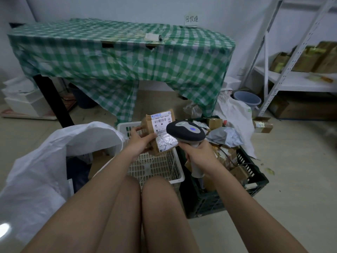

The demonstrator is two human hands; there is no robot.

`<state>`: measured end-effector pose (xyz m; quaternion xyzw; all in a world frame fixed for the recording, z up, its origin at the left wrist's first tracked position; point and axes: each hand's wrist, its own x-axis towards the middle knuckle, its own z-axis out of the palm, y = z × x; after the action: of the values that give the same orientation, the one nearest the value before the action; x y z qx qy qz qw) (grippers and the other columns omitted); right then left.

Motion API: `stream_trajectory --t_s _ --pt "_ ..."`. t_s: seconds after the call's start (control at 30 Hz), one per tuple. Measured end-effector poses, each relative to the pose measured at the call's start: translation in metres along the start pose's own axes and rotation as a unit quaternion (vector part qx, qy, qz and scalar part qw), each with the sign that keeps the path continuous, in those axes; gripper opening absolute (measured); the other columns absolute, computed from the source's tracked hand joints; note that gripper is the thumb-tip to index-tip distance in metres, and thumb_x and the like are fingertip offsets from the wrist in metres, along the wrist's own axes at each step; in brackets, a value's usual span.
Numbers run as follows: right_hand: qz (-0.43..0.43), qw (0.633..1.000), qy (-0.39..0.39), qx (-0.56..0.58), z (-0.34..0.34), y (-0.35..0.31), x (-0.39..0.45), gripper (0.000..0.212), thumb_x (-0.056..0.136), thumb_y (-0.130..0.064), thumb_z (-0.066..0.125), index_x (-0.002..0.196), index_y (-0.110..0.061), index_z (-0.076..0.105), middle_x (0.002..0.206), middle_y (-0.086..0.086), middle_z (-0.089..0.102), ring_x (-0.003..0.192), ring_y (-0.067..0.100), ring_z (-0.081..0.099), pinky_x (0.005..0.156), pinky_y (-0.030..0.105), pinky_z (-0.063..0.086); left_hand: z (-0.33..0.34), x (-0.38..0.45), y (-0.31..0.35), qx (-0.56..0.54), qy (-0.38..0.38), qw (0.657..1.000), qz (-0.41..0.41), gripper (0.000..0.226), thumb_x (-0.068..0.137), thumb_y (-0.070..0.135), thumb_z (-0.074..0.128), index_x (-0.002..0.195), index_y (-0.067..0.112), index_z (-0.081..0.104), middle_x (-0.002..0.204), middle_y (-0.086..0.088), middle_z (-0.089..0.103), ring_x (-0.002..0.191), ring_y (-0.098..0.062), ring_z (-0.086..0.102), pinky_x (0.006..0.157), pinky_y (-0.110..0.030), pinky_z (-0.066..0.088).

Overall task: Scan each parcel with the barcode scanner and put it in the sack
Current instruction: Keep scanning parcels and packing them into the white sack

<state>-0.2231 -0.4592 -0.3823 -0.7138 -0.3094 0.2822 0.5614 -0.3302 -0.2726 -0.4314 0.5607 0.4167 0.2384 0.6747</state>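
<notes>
From the head camera, we hold a small brown cardboard parcel with a white shipping label (158, 133) in our left hand (140, 141), fingers curled round its left edge and thumb on its face, above the white slotted plastic basket (156, 167). Our right hand (197, 154) is wrapped tight round the handle of the grey-and-dark handheld barcode scanner (185, 131), whose head sits just right of the parcel, nearly touching the label's right edge.

The relation that matters: the label faces up and toward us, its long axis running near to far, barcode at the far end; the scanner head points far-left across it. We judge the scan is in hand or about to fire.

The white woven plastic sack (54, 152) gapes open to the near left, right beside the left hand, so that hand is the nearer one for the drop. More parcels wait in the dark green plastic crate (251, 187) on the right.
</notes>
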Motion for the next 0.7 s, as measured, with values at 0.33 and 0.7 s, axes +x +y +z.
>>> stream_trajectory --t_s 0.33,0.7 --pt "-0.022 0.997 0.018 0.077 0.006 -0.009 -0.002 0.009 0.086 -0.013 0.069 0.081 -0.013 0.062 0.062 0.006 0.058 0.056 0.013 0.054 0.054 0.026 0.047 -0.014 -0.018 0.009 -0.007 0.001 1.000 0.031 0.066 0.084 0.022 0.073 0.134 0.023 0.030 0.121 -0.004 0.060 0.102 -0.022 0.064 0.078 -0.039 0.058" --pt "-0.012 0.998 0.004 0.059 0.099 -0.052 0.040 0.028 0.084 -0.023 0.074 0.107 -0.011 0.064 0.093 0.004 0.069 0.084 0.017 0.067 0.067 0.031 0.054 -0.144 -0.093 0.042 -0.030 0.166 0.976 0.136 0.044 0.092 0.027 0.063 0.128 0.027 0.038 0.105 0.011 0.059 0.092 -0.007 0.061 0.066 -0.027 0.051"
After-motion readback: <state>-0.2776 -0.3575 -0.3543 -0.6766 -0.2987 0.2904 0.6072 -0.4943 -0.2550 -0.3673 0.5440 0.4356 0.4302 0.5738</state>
